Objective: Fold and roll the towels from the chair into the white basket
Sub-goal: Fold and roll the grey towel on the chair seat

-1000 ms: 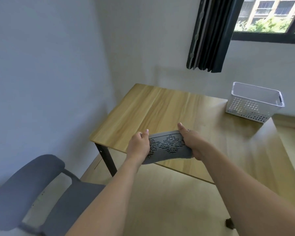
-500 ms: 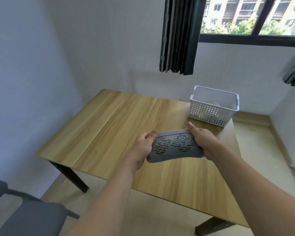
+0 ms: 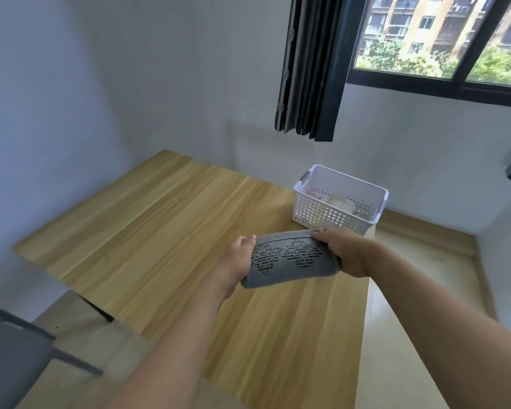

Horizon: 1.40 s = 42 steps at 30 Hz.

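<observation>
**A:** So, where is the towel at this moment?

**B:** Both hands carry it above the pale wood-grain worktop [image 3: 148, 231]. It is a grey rolled towel with a dark diamond pattern [image 3: 289, 261], held just short of the white perforated plastic basket [image 3: 331, 215] that stands near the far right corner.

**A:** And the hands?

**B:** The left hand [image 3: 238, 258] grips the roll's left end, thumb on top. The right hand [image 3: 347, 255] wraps round the right end, its fingers curled over the upper edge. Neither is slack.

**A:** How do you think it will handle?

**B:** Light and soft, I'd judge. It bows a little between the two grips, and a roll like this could loosen if one end were let go. Holding both ends, as now, looks the safest hold.

**A:** Which way does it lie?

**B:** Its long axis runs left to right across the view, the right end a touch lower, patterned face toward the camera. That sits roughly along the basket's near wall.

**A:** Anything inside the basket?

**B:** Something pale and rolled, though too blurred to name. A grey chair [image 3: 9, 361] shows at the lower left.
</observation>
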Motion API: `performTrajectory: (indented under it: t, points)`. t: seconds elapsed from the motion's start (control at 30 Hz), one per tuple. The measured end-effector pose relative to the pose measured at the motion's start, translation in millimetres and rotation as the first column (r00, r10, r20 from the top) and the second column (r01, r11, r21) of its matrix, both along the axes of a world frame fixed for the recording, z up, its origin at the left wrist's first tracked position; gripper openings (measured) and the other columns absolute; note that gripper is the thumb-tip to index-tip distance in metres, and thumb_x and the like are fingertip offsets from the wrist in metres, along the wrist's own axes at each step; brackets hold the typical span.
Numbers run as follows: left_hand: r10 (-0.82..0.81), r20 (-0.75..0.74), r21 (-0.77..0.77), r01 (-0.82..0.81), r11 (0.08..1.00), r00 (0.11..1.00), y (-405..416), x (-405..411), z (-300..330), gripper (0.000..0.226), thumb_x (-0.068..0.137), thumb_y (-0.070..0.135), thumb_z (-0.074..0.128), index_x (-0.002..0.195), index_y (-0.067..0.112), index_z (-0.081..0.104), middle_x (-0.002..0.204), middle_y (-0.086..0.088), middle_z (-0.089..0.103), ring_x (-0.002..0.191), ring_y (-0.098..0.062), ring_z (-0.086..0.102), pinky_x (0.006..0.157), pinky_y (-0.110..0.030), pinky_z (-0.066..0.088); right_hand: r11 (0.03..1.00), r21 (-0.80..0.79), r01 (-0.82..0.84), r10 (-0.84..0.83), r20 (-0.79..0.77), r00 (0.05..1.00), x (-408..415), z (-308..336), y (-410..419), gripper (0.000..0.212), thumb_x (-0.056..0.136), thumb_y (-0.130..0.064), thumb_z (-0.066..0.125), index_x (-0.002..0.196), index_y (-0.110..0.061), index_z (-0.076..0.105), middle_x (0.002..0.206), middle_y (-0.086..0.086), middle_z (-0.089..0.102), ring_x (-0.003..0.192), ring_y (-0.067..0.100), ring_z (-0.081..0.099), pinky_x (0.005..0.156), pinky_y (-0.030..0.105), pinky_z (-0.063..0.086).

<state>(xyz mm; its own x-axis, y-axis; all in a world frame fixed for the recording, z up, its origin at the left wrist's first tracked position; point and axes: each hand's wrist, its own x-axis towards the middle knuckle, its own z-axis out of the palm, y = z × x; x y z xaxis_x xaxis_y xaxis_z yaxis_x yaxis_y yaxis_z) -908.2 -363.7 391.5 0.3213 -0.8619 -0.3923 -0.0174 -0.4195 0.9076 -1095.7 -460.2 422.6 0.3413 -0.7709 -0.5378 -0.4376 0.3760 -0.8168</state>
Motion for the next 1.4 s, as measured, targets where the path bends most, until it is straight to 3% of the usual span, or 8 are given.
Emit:
performTrajectory:
  t: [0.13,0.23,0.4,0.57,0.83,0.97,1.17,1.4]
  points:
    - [-0.045,0.005,-0.008,0.045,0.999,0.999,-45.6,-56.7,-2.5,0.036,0.1,0.043,0.037,0.103,0.011,0.053,0.099,-0.007,0.066,0.09,-0.023,0.064,0.079,-0.037,0.05,0.989,-0.129,-0.067,0.059,-0.061,0.996,-45.9,1.0,-64.7,0.019,0.1,-0.021,0.044,0.101,-0.025,0.062,0.107,0.006,0.065,0.105,0.026,0.06,0.097,0.043,0.049]
    - [-0.09,0.08,-0.018,0.092,0.996,0.993,-73.6,-90.9,-1.3,0.032,0.099,0.042,0.043,0.101,0.011,0.05,0.088,-0.002,0.061,0.073,-0.014,0.056,0.06,-0.025,0.044,0.98,-0.169,-0.109,0.088,-0.128,0.988,-76.4,-3.7,-113.0,0.022,0.099,-0.024,0.048,0.117,-0.021,0.059,0.111,0.007,0.061,0.107,0.024,0.057,0.095,0.038,0.048]
    - [-0.186,0.179,0.008,0.187,0.982,0.966,-110.3,-130.6,6.5,0.028,0.093,0.038,0.059,0.108,0.016,0.051,0.1,-0.004,0.06,0.079,-0.012,0.053,0.064,-0.023,0.042,0.931,-0.185,-0.316,0.281,-0.194,0.94,-116.5,15.9,-179.3,0.017,0.095,-0.016,0.055,0.109,-0.018,0.064,0.118,0.012,0.063,0.11,0.026,0.058,0.101,0.04,0.046]
    - [-0.128,0.337,-0.049,0.153,0.987,0.933,-171.7,-147.3,31.7,0.019,0.096,0.031,0.053,0.112,0.022,0.049,0.093,0.009,0.057,0.084,-0.009,0.054,0.074,-0.028,0.043,0.781,-0.358,-0.512,0.379,-0.381,0.843,-120.8,56.8,-244.9,0.036,0.093,-0.012,0.053,0.128,-0.019,0.057,0.122,0.008,0.059,0.113,0.027,0.055,0.103,0.041,0.044]
    - [-0.052,0.602,0.057,0.022,0.998,0.797,-333.8,-143.8,32.2,0.018,0.1,0.028,0.035,0.107,0.02,0.049,0.104,-0.005,0.061,0.089,-0.023,0.057,0.075,-0.039,0.045,0.547,-0.576,-0.607,0.257,-0.575,0.777,-91.4,47.2,-384.2,0.04,0.092,-0.007,0.037,0.129,-0.014,0.051,0.126,0.01,0.056,0.107,0.025,0.051,0.08,0.029,0.04]
    - [-0.048,0.698,0.163,-0.093,0.982,0.714,-406.5,-134.0,3.6,0.02,0.098,0.018,0.034,0.11,0.012,0.049,0.117,-0.007,0.045,0.089,-0.025,0.05,0.073,-0.034,0.037,0.582,-0.52,-0.625,0.31,-0.568,0.762,-63.6,-6.5,-455.1,0.043,0.09,-0.005,0.037,0.131,-0.013,0.048,0.129,0.013,0.054,0.115,0.029,0.052,0.082,0.028,0.04]
    - [-0.336,0.76,0.474,-0.121,0.872,0.557,-466.5,-133.9,-64.0,0.031,0.09,0.0,0.034,0.118,0.007,0.046,0.129,-0.012,0.042,0.102,-0.031,0.055,0.074,-0.033,0.038,0.623,-0.323,-0.712,0.418,-0.631,0.653,-32.2,-97.3,-504.1,0.036,0.09,-0.007,0.036,0.126,-0.006,0.045,0.125,0.014,0.055,0.111,0.03,0.054,0.074,0.027,0.038]
    - [-0.572,0.663,0.7,-0.131,0.702,0.482,-500.4,-122.4,-130.5,0.041,0.089,0.0,0.042,0.13,0.002,0.04,0.139,-0.02,0.037,0.112,-0.032,0.055,0.088,-0.037,0.043,0.604,-0.223,-0.765,0.463,-0.684,0.564,-10.0,-172.7,-513.8,0.029,0.09,-0.002,0.033,0.116,-0.003,0.047,0.122,0.017,0.057,0.112,0.033,0.055,0.085,0.036,0.044]
